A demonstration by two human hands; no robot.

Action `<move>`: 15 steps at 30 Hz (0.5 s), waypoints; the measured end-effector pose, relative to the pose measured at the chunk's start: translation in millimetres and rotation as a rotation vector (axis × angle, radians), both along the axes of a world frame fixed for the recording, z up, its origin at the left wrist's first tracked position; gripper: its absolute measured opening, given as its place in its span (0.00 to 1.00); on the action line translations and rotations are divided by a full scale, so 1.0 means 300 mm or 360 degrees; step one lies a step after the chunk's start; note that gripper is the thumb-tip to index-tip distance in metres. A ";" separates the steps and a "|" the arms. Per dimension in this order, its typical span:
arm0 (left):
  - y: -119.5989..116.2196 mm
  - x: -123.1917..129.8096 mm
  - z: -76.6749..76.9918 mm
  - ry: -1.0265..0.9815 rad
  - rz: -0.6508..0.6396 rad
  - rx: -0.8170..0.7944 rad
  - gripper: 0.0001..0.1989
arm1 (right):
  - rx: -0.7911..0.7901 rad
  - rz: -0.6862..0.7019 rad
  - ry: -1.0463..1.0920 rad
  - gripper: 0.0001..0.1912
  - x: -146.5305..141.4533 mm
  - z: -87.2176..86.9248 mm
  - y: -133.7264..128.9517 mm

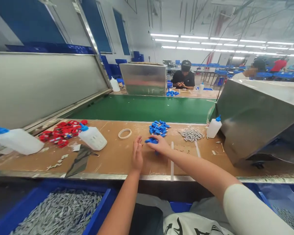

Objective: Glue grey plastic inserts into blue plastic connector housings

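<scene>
My right hand (161, 146) is closed on a small blue plastic piece (151, 140), held between thumb and fingers just above the tabletop. Beside it, to the left, my left hand (137, 155) is raised with fingers stretched out and nothing visible in it. A heap of similar blue plastic pieces (159, 128) lies just beyond my right hand. Further right is a pile of small grey parts (191, 134). A roll of tape (124, 137) lies flat to the left of my hands.
White bottles with blue caps stand at left (93, 138) and right (214, 128); another bottle (22, 141) leans far left near red pieces (61, 132). Behind runs a green belt (142, 107). A metal housing (259, 120) bounds the right. A blue bin (105, 202) of grey parts sits below.
</scene>
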State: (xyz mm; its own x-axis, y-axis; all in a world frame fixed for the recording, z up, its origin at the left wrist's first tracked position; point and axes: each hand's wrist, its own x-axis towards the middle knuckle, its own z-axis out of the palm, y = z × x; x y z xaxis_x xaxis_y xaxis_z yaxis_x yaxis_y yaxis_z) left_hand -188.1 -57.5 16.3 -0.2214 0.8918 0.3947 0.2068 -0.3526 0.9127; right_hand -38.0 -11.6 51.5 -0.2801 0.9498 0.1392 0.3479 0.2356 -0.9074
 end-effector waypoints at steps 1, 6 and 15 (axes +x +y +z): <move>0.009 -0.033 -0.021 0.0109 0.0017 -0.0048 0.32 | 0.0201 0.0110 -0.0304 0.27 -0.043 -0.024 0.016; 0.025 -0.112 -0.123 0.0676 -0.0057 -0.0221 0.37 | 0.0670 0.0522 -0.1346 0.30 -0.148 -0.076 0.045; -0.022 -0.048 -0.095 0.1619 0.0136 -0.0032 0.33 | 0.0367 0.0084 -0.1330 0.16 0.388 0.076 0.108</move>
State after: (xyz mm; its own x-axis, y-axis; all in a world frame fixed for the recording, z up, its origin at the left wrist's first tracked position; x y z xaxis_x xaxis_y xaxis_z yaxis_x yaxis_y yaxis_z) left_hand -202.4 -64.0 -12.1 0.1473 0.8972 0.4163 0.9110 -0.2869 0.2962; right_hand 78.5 20.7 74.2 -0.4192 0.9061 0.0560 0.8625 0.4168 -0.2869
